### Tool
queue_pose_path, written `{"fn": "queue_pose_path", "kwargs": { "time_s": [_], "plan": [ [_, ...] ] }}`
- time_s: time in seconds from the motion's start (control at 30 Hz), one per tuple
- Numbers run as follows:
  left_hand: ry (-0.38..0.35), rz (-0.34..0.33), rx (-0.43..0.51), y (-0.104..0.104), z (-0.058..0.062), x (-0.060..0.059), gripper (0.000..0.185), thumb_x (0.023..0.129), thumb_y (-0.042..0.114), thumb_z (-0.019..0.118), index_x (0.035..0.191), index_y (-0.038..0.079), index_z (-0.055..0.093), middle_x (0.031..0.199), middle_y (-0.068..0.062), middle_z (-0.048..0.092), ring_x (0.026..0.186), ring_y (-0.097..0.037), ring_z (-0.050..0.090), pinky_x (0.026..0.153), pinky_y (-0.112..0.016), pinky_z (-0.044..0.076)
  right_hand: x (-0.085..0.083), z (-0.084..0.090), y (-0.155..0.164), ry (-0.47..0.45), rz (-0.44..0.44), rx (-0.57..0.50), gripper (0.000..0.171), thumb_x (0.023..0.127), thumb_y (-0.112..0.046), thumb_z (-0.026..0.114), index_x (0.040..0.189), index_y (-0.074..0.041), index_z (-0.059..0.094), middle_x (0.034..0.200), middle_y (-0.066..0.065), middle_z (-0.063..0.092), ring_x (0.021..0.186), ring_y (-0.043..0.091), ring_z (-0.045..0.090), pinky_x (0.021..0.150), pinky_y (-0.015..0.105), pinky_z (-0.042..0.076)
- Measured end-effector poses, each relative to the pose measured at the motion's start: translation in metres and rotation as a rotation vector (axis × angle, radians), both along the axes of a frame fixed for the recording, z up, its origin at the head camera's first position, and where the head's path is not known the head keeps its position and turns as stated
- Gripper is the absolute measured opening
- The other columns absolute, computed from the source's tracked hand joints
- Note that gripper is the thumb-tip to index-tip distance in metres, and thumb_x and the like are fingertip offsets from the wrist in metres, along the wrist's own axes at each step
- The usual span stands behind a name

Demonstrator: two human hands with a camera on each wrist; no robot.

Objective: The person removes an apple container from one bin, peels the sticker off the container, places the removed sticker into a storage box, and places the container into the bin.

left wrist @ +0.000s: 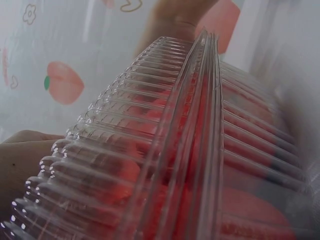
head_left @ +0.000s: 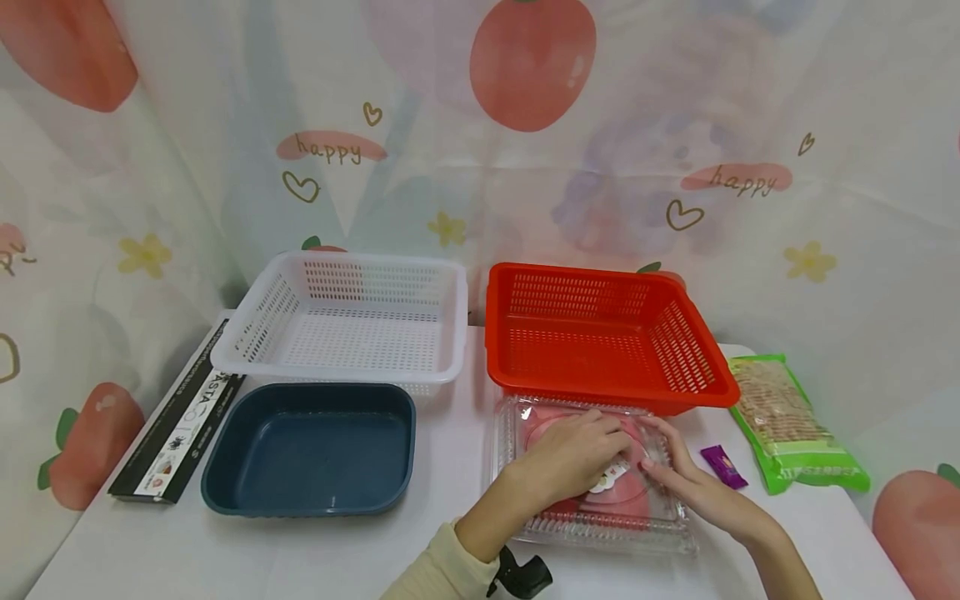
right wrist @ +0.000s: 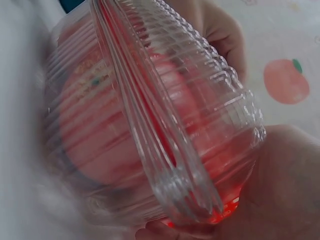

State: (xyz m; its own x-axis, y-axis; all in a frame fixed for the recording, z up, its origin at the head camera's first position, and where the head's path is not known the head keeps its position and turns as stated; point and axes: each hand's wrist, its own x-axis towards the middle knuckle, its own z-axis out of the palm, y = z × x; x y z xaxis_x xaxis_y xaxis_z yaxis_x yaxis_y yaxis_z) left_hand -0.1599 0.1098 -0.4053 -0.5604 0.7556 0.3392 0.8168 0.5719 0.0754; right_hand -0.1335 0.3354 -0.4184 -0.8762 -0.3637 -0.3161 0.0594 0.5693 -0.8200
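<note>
White basket (head_left: 341, 321) far left, red basket (head_left: 600, 333) far right, navy tray (head_left: 311, 446) near left, clear ribbed container (head_left: 600, 517) with pink-red contents.

Clear container (head_left: 592, 508): glossy ribbed plastic. Red basket (head_left: 600, 333): perforated plastic. Navy tray (head_left: 307, 450): smooth, glossy.

home-style tabletop setup: fruit-print cloth backdrop (head_left: 525, 167), plastic baskets (head_left: 600, 333).

White basket (head_left: 341, 321), red basket (head_left: 600, 333) (side by side), blue tray (head_left: 311, 450).
</note>
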Motion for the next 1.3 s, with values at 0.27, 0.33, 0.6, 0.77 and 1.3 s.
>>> {"fn": "queue_pose_path", "kwargs": {
  "time_s": [0.27, 0.33, 0.6, 0.77, 1.3],
  "plan": [
    [0.004, 0.000, 0.008, -0.0005, -0.0004, -0.0009, 0.017, 0.096, 0.024, 0.060, 0.109, 0.031, 0.069, 0.115, 0.015, 0.066, 0.114, -0.004, 0.057, 0.104, -0.015, 0.042, -0.0002, -0.0018, -0.0029, 0.044, -0.024, -0.042, 0.066, 0.103, -0.029, 0.041, 0.154, -0.024, 0.000, 0.159, 0.017, -0.010, 0.144, 0.049, -0.015, 0.097, 0.082, -0.001],
    [0.004, -0.002, 0.012, -0.0008, -0.0005, -0.0007, 0.017, 0.096, 0.024, 0.060, 0.109, 0.031, 0.069, 0.115, 0.015, 0.066, 0.112, -0.004, 0.057, 0.103, -0.015, 0.042, -0.0003, -0.0020, -0.0028, 0.036, -0.025, -0.054, 0.070, 0.103, -0.028, 0.041, 0.155, -0.026, -0.005, 0.160, 0.017, -0.014, 0.144, 0.048, -0.018, 0.097, 0.082, -0.003],
    [0.001, -0.009, 0.018, 0.0002, -0.0010, -0.0005, 0.016, 0.095, 0.026, 0.061, 0.108, 0.032, 0.070, 0.112, 0.016, 0.067, 0.104, -0.003, 0.057, 0.099, -0.012, 0.042, 0.0002, -0.0005, -0.0007, -0.015, -0.026, -0.007, 0.075, 0.103, -0.034, 0.037, 0.151, -0.037, -0.021, 0.160, 0.015, -0.025, 0.144, 0.048, -0.020, 0.097, 0.082, -0.001],
    [-0.007, -0.016, 0.023, 0.0003, -0.0004, -0.0008, 0.015, 0.095, 0.029, 0.062, 0.107, 0.032, 0.070, 0.111, 0.016, 0.067, 0.104, -0.003, 0.057, 0.098, -0.011, 0.043, -0.0015, 0.0001, 0.0005, -0.036, -0.024, 0.003, 0.074, 0.103, -0.036, 0.035, 0.150, -0.039, -0.022, 0.160, 0.014, -0.025, 0.144, 0.049, -0.018, 0.098, 0.082, 0.003],
    [-0.031, -0.015, 0.015, -0.0032, 0.0038, 0.0010, 0.014, 0.093, 0.029, 0.064, 0.105, 0.032, 0.070, 0.109, 0.017, 0.067, 0.099, -0.002, 0.058, 0.093, -0.011, 0.046, -0.0022, -0.0010, 0.0019, -0.068, -0.006, -0.012, 0.073, 0.104, -0.036, 0.033, 0.149, -0.040, -0.024, 0.160, 0.012, -0.026, 0.145, 0.048, -0.019, 0.099, 0.081, 0.000]
  ]
}}
